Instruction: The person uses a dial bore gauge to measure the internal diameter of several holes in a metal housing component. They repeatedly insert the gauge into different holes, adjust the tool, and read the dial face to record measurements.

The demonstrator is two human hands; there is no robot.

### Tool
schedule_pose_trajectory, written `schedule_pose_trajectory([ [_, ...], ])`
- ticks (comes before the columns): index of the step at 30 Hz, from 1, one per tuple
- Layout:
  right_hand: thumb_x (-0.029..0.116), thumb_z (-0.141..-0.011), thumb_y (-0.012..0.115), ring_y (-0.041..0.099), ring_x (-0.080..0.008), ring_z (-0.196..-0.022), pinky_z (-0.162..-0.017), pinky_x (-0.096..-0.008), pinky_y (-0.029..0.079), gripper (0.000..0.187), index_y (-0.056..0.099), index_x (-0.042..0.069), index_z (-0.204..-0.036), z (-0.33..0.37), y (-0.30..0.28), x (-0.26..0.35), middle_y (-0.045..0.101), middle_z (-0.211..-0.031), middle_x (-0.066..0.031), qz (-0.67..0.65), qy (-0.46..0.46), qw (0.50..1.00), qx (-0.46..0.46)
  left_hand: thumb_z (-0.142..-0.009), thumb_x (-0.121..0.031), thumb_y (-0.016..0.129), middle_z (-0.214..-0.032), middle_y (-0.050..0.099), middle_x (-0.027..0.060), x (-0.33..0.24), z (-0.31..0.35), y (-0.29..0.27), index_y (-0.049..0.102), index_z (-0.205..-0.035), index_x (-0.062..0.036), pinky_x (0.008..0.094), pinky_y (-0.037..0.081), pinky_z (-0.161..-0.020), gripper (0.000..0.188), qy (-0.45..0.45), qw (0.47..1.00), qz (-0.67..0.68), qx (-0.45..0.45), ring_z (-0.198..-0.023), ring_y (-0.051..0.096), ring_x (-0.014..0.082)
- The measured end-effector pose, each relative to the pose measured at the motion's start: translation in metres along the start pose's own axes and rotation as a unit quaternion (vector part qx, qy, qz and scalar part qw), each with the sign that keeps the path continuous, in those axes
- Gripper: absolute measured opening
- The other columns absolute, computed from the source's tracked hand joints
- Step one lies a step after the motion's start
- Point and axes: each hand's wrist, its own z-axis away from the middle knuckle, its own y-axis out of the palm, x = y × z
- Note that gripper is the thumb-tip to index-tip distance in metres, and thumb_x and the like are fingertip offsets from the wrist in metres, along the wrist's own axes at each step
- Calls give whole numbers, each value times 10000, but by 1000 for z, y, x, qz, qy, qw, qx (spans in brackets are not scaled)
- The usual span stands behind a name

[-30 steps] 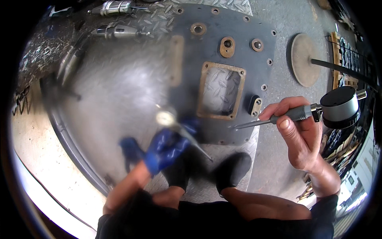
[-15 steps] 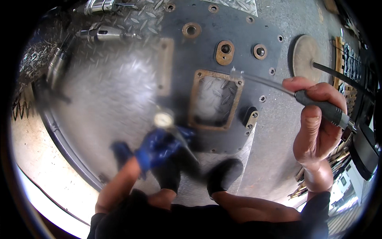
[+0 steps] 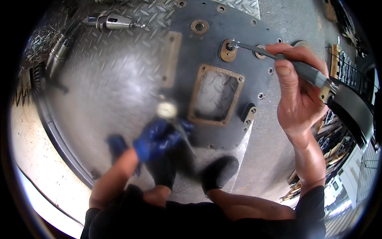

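Right of the dark plate | bare right hand pinching grey-handled gauge, tip far-left over oval boss | near left, gloved left hand gripping white-dialled gauge

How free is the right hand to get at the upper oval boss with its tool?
Probably yes: the right hand grips the tool, whose tip appears right at the larger hole of the boss, and nothing visible blocks the way. Whether the tip is inside, I can't tell.

I stood in a workshop: a drilled plate lay left of the gripping right hand, tool holders and metal shavings beyond.
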Motion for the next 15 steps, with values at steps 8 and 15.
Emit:
schedule_pose_trajectory([
  [8,72,-919,832,758,-162,-843,-770,-271,619,205,717,-20,-1062,-3,21,3,772,-915,-99,-11,4,996,-88,-1058,-132,594,-1228,728,183,20,-6,8,640,-1290,47,307,649,-870,297,0,955,296,-35,-1056,739,225],
  [15,99,-958,803,707,-114,-861,-800,-277,587,162,731,-10,-1054,0,20,15,756,-936,-51,2,37,998,-47,-1074,-108,559,-1098,753,150,6,-12,10,650,-1283,34,223,594,-662,268,-72,960,262,-68,-801,710,127],
])
